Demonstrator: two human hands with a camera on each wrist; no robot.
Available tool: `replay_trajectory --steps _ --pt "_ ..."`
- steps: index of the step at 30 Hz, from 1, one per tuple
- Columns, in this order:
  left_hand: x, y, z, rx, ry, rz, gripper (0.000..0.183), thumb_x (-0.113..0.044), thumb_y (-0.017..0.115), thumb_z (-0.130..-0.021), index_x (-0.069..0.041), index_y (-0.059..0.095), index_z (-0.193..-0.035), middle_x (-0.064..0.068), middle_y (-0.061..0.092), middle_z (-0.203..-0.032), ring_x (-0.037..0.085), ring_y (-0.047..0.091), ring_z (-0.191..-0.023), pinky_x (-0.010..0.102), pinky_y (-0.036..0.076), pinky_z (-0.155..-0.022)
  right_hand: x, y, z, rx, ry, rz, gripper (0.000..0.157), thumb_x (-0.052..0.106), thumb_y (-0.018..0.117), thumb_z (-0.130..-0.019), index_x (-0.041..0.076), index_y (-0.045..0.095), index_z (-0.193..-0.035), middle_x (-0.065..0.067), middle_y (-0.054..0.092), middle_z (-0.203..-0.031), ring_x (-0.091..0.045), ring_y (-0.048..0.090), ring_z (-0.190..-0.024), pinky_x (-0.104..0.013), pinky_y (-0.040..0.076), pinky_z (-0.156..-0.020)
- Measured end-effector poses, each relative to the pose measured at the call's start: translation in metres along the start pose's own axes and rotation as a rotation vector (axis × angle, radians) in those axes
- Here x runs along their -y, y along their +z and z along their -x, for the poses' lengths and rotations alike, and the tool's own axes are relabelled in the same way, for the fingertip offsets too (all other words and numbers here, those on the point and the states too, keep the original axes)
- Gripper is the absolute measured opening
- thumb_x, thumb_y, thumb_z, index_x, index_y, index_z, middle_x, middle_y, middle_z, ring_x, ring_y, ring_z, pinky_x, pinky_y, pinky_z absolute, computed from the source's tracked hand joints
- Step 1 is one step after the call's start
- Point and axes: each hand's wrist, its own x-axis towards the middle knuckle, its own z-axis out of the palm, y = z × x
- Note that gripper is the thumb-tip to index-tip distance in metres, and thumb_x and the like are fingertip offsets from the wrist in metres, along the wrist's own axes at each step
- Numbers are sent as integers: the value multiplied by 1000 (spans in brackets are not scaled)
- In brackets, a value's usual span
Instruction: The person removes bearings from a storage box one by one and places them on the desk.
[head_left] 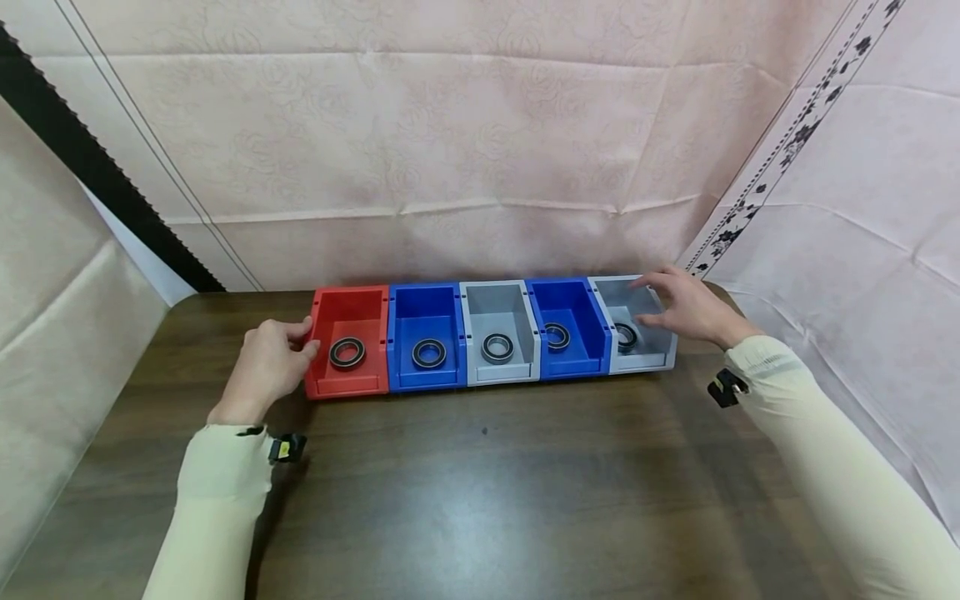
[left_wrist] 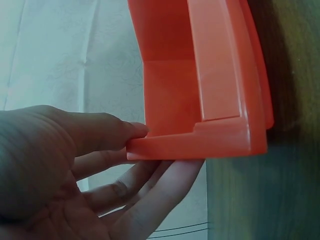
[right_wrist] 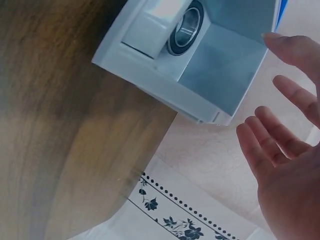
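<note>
A row of five-compartment width holds a red bin (head_left: 351,313), a blue bin (head_left: 424,312), a grey bin (head_left: 493,308), another blue bin (head_left: 566,304) and a grey bin (head_left: 651,361) at the right end. My left hand (head_left: 273,362) pinches the red bin's left wall, thumb inside and fingers outside, as the left wrist view shows. Over the outer wall of the right-end grey bin hovers my right hand (head_left: 686,307), fingers spread and holding nothing. Each bin contains one bearing, such as the black-rimmed bearing (head_left: 347,353) in the red one and the bearing (right_wrist: 186,29) in the right-end one.
The bins stand side by side near the back of a dark wooden table (head_left: 480,492). Behind it hangs a pale cloth (head_left: 450,133), with more cloth (head_left: 862,183) at the right side. Small black cameras sit on both wrists.
</note>
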Motion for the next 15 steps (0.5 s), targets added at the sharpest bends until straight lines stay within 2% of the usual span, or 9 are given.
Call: replay_trajectory --steps 7,15 --pt "-1 1 1 10 -16 -4 54 -16 56 -104 0 40 -153 30 43 -154 38 60 -105 27 57 -67 5 2 -9 28 -65 13 51 17 83 -84 2 66 -129 -24 59 -128 -35 57 -104 -48 49 -86" --pt "-2 1 1 8 -20 3 53 -15 56 -104 0 41 -152 31 45 -152 36 62 -100 26 57 -66 9 8 -17 129 -54 18 56 17 83 -83 -1 62 -132 -25 56 -137 -41 57 -116 -56 50 -94"
